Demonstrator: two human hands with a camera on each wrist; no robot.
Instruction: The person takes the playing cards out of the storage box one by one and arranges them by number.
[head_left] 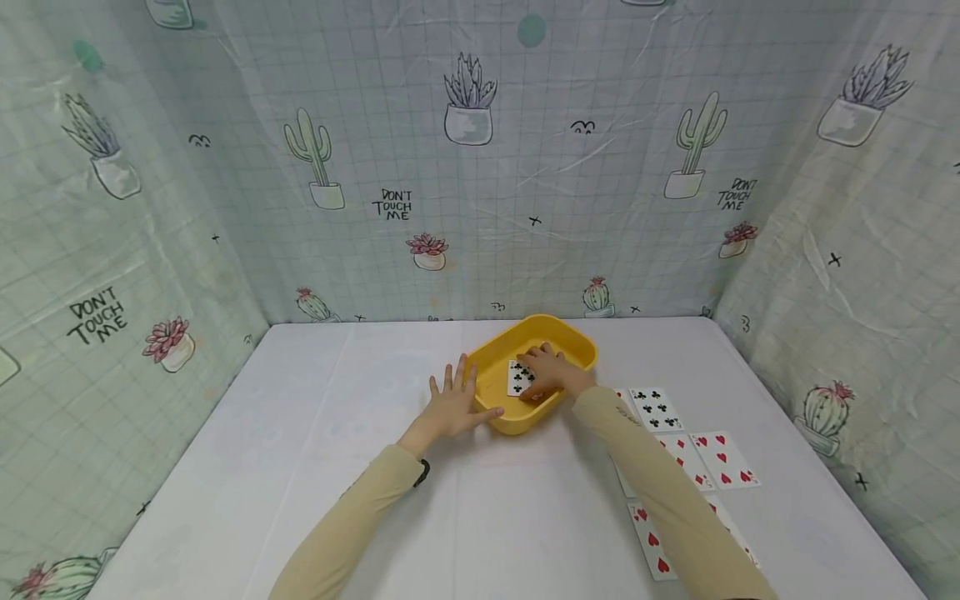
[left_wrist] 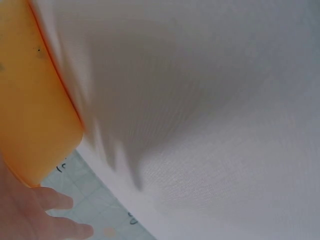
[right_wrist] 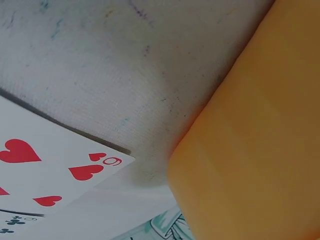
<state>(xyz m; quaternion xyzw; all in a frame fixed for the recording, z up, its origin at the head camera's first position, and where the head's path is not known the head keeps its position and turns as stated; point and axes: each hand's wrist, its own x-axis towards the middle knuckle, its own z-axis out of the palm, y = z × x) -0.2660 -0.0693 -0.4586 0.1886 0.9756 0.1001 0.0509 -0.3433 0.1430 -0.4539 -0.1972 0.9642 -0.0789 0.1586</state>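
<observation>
A yellow tray (head_left: 492,400) with raised walls sits toward the back of the table, angled slightly. Inside it is a white playing card with black clubs (head_left: 516,379). My right hand (head_left: 551,372) reaches over the tray's right wall, with thumb and index finger at opposite edges of that card; the hand covers the card's right part. My left hand (head_left: 448,408) lies at the tray's left side, fingers spread and fingertips right at the rim. In the left wrist view the tray's outer wall (left_wrist: 35,110) shows beside the fingers.
Right of the tray, several face-up playing cards lie in rows, partly hidden by my right sleeve: a clubs card (head_left: 656,408), a hearts card (head_left: 724,460) and others. Another hearts card (right_wrist: 50,165) shows in the right wrist view. A printed cloth (head_left: 525,250) hangs behind the white table (head_left: 337,400).
</observation>
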